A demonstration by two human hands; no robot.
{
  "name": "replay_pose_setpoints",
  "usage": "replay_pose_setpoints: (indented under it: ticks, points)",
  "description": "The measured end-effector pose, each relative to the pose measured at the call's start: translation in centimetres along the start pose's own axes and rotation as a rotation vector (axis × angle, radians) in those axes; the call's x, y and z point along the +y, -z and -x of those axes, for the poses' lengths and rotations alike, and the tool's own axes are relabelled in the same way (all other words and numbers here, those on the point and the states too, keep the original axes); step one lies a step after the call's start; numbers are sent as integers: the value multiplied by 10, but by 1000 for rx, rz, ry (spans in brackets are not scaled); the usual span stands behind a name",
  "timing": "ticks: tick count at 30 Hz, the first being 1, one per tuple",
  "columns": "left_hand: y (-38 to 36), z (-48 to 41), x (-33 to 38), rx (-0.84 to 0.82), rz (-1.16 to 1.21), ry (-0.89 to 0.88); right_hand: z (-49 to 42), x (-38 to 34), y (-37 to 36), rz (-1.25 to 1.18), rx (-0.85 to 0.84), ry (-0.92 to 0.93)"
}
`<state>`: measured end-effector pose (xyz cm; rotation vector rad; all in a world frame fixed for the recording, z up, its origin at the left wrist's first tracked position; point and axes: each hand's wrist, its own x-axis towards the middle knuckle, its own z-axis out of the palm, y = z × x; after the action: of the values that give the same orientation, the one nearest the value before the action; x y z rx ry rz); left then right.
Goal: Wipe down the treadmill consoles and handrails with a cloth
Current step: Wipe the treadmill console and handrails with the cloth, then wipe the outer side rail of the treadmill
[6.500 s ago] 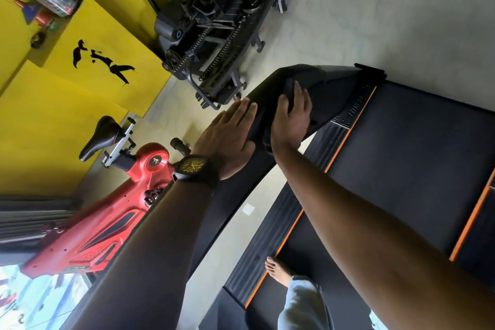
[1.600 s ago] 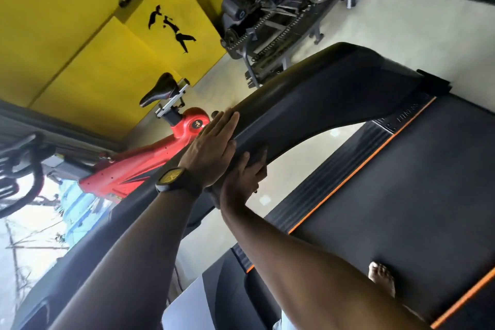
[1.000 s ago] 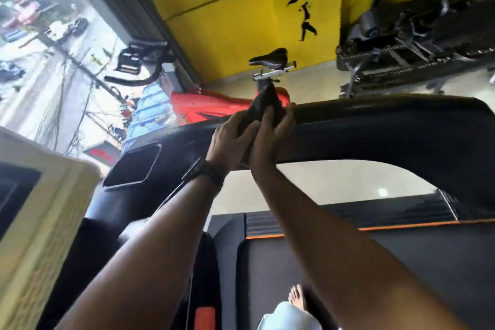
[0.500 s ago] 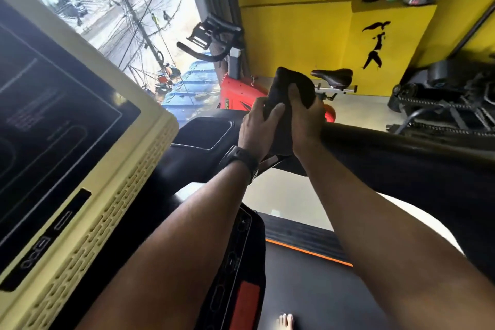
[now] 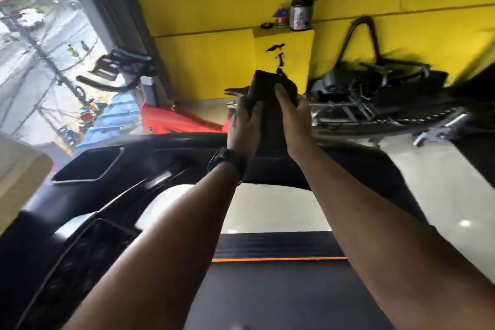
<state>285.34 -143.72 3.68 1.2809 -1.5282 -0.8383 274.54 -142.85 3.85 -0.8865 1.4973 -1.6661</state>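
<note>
**Head view: dark cloth gripped in both hands just above the handrail**

The black handrail [image 5: 174,147] runs left to right across the frame. The dark cloth [image 5: 270,104] is lifted clear above its middle, apparently not touching it. The cloth's long axis stands roughly upright, so it crosses the handrail's long axis rather than lying along it.

The left hand [image 5: 242,126], with a watch [image 5: 227,162] at its wrist, curls its fingers round the cloth's left edge; the right hand [image 5: 296,120] clasps the right side, thumb pressed on the front near the top; neither hand is spread, and both grip the cloth.

This looks like a regrip or refold between wiping strokes. The handrail lies directly below both hands, about equally near each; the cream console [image 5: 21,177] sits at the handrail's left end, nearer the left hand.

The next move probably means bringing the cloth down and turning it flat along the handrail. The treadmill belt [image 5: 267,297] lies below the handrail, and a red exercise bike [image 5: 171,120] stands beyond it; motion blur hides finer detail.
</note>
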Motion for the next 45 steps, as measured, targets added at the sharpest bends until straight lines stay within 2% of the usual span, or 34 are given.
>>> replay_pose_setpoints:
  ticks: [5, 11, 14, 20, 25, 32, 39, 45]
  points:
    - [-127, 23, 56, -133, 91, -57, -34, -13, 140, 23, 91, 46]
    - [-272, 67, 115, -336, 173, -106, -52, -25, 303, 112, 337, 144]
    - [-341, 92, 148, -459, 223, -100, -56, -30, 383, 142, 464, 139]
    - [-477, 125, 202, -610, 213, -207, -69, -40, 519, 189, 691, 104]
    - [-590, 139, 230, -703, 230, -251, -100, -43, 620, 197, 757, 28]
    - [-749, 120, 270, -763, 228, -274, -187, -44, 738, 271, 890, 44]
    - [-881, 82, 316, -785, 295, -283, -292, -58, 839, 300, 891, 66]
    - [-979, 59, 313, -741, 307, -277, -371, -30, 910, 271, 858, 77]
